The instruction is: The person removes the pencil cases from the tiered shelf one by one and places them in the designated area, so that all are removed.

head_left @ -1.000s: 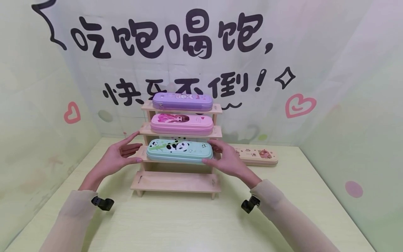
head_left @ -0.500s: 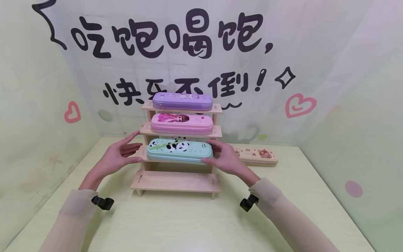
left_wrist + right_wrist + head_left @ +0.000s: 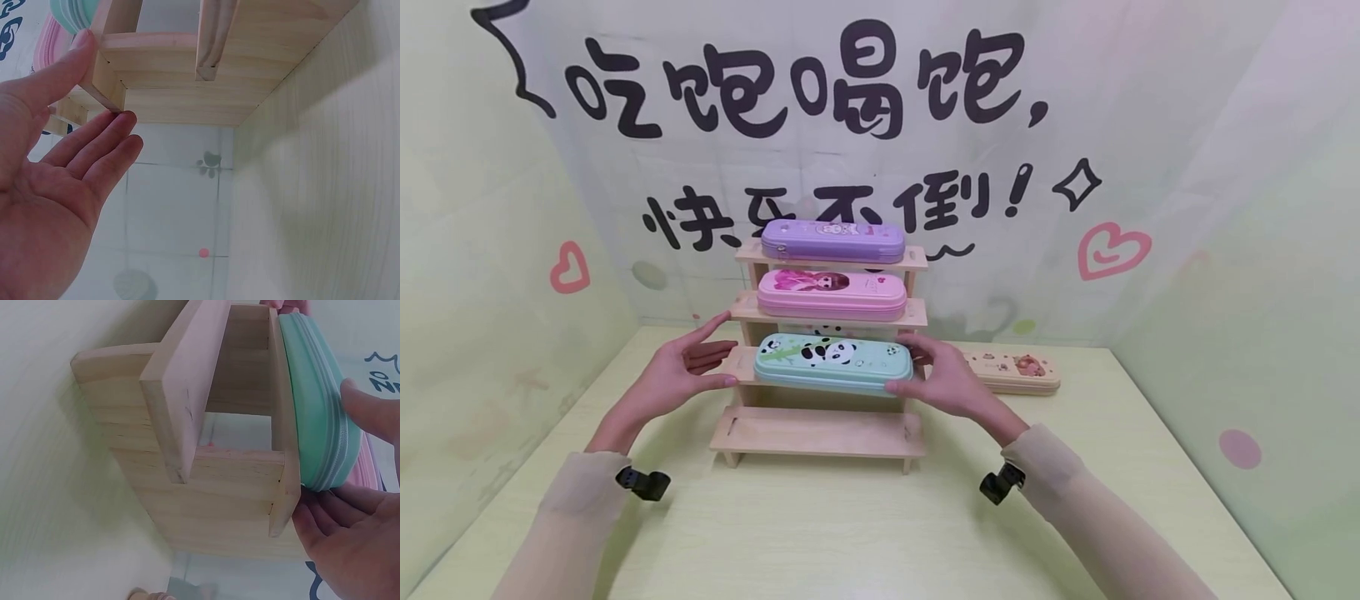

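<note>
In the head view a mint-green pencil case (image 3: 833, 363) with pandas lies on the second tier from the bottom of a wooden step rack (image 3: 817, 432). My right hand (image 3: 951, 379) grips its right end, thumb at the front and fingers behind. The right wrist view shows the thumb (image 3: 372, 412) against the zipped side. At the rack's left side, my left hand (image 3: 673, 371) holds the end of that same tier between thumb and fingertips, as the left wrist view shows. A pink pencil case (image 3: 832, 296) and a purple one (image 3: 832, 241) rest on the tiers above.
A beige pencil case (image 3: 1015, 372) lies on the table (image 3: 865, 533) right of the rack, partly behind my right hand. Behind the rack stands a printed backdrop (image 3: 970, 275) with black lettering, and similar panels flank both sides.
The mint-green pencil case has shifted slightly to the right along its tier, together with my right hand. My left hand stays at the rack's left end.
</note>
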A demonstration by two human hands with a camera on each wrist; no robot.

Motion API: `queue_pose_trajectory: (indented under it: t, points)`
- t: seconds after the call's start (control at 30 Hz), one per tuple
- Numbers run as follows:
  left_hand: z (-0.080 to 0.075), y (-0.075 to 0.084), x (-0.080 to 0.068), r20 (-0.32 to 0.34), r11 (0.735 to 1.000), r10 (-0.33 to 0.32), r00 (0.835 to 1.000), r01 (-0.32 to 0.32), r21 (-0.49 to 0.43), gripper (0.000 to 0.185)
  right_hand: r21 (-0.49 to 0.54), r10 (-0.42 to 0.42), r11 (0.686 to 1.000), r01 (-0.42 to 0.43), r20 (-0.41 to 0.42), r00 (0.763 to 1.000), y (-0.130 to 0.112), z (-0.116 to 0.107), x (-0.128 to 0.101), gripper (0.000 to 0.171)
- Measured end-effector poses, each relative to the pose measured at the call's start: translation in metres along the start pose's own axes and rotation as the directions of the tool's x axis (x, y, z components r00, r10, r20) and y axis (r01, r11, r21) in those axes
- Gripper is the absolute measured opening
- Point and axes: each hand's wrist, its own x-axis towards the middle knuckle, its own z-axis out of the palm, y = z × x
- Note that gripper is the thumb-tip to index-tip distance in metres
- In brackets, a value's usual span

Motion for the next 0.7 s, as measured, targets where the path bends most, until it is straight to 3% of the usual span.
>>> queue_pose_trajectory:
  t: [0.33,0.7]
  points:
    - [-0.0003,-0.0006,-0.0011,-0.003,1.0,0.011,1.0,-0.011,0.003,0.101,-0.054,0.047,0.998,-0.045,0.035,0.998,-0.0045,0.0005,0.0038,0.083]
    - [0.0001,-0.0005,-0.0015,-0.002,1.0,0.021,1.0,-0.021,-0.011,0.101,0.055,0.053,0.997,-0.053,-0.01,0.999,0.0005,0.0036,-0.0013,0.075]
